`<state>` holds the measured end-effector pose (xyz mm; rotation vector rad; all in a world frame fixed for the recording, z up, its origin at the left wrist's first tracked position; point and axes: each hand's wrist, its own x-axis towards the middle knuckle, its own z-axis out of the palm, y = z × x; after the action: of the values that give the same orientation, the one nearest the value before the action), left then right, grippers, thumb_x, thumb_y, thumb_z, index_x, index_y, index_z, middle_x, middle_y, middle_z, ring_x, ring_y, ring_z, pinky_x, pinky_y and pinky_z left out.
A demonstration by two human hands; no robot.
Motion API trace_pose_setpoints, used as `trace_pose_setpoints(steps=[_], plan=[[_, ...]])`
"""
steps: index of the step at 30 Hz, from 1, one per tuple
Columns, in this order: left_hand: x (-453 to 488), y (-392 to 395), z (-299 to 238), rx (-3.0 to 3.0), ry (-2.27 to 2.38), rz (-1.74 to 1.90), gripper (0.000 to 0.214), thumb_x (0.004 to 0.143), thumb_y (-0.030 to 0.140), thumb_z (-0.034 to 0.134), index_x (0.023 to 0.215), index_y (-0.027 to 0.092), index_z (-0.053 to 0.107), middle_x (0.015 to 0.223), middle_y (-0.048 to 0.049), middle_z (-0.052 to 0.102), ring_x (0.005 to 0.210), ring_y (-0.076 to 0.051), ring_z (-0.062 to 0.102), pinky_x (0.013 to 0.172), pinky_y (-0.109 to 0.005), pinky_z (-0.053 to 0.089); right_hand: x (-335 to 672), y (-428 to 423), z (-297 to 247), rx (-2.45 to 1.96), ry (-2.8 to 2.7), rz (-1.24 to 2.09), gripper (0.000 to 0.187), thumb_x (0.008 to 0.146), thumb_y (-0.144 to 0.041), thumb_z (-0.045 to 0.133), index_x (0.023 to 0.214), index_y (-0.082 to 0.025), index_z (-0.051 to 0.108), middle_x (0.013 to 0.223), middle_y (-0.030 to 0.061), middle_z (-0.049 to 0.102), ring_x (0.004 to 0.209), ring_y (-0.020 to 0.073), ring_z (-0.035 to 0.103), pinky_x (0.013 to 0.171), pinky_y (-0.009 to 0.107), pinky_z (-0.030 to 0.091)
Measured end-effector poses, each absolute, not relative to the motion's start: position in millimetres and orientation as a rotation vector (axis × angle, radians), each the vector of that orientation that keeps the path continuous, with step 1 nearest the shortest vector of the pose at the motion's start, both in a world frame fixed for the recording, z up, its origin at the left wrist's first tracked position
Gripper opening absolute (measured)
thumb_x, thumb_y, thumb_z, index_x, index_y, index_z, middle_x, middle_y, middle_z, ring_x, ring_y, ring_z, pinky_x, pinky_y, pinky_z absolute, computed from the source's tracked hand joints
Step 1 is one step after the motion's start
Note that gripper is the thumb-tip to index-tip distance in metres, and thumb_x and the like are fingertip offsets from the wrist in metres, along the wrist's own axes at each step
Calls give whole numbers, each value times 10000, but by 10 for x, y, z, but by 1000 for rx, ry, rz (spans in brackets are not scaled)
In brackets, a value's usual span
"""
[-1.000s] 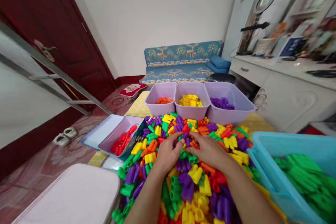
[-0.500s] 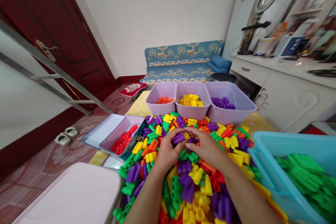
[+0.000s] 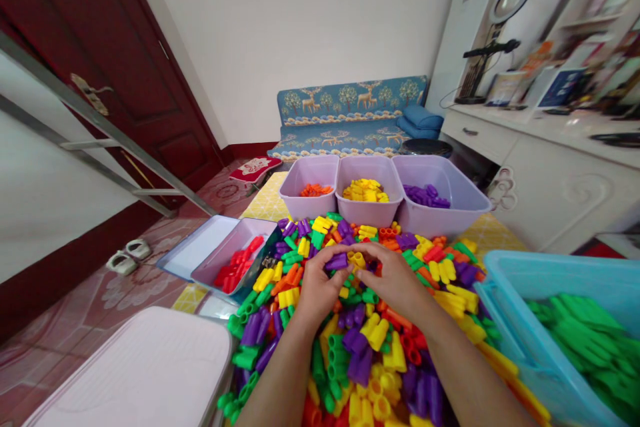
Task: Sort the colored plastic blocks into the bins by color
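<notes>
A heap of plastic tube blocks [image 3: 380, 347] in purple, yellow, green, orange and red covers the table before me. Both hands hover over its far middle, fingertips nearly touching. My left hand [image 3: 317, 287] pinches a purple block [image 3: 337, 261] between thumb and fingers. My right hand [image 3: 395, 280] is closed around a yellow block [image 3: 357, 259] right beside it. Behind the heap stand three lilac tubs: one with orange blocks [image 3: 310, 193], one with yellow blocks [image 3: 369, 197], one with purple blocks [image 3: 440, 203].
A lilac tray [image 3: 235, 263] holding red blocks sits left of the heap in a blue lid. A blue bin [image 3: 565, 340] of green blocks stands at the right. A white lid [image 3: 135, 373] lies near left. Sofa, door and white cabinet surround the table.
Both hands have risen from the heap. The left lifted out a purple block, the right a yellow one, and the two blocks now meet between the fingertips.
</notes>
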<state>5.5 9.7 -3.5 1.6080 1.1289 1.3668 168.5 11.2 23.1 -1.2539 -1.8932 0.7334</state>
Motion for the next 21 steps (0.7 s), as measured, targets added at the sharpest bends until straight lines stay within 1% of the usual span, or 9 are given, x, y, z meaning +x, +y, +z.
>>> trace_pose_setpoints(steps=[6,9,13,18,21], plan=[[57,70,-9,1607,1122,1349,261,761,138,648,1012,198,687,1023,-40,699,979,-193,632,912,-313,470,1698,101,237,-1287,-1859,774,405,716,-176,632,1112,-254,657,1099,26,687,992,207,620,909,364,457],[56,55,8,1622,1129,1342,255,754,134,650,998,199,692,1014,-35,701,985,-192,629,926,-310,463,1717,118,225,-1317,-1830,796,388,711,-184,638,1095,-234,666,1065,35,694,931,200,633,864,351,474],[62,44,38,1622,1120,1342,243,758,136,637,990,186,688,979,-31,703,957,-181,634,896,-294,476,1736,139,239,-1345,-1742,839,378,704,-161,616,1074,-201,678,1013,47,703,868,186,643,808,326,491],[83,42,39,1612,1081,1339,248,775,175,636,1020,171,675,948,-42,702,911,-178,639,879,-310,494,1745,121,319,-1339,-1610,842,315,745,-245,609,1047,-185,677,867,35,706,778,174,642,734,307,503],[89,41,28,1596,1077,1319,255,777,219,657,1023,154,676,933,-63,707,864,-181,645,834,-308,515,1749,115,337,-1345,-1600,845,289,743,-257,607,1015,-187,673,860,38,704,786,181,647,703,303,507]])
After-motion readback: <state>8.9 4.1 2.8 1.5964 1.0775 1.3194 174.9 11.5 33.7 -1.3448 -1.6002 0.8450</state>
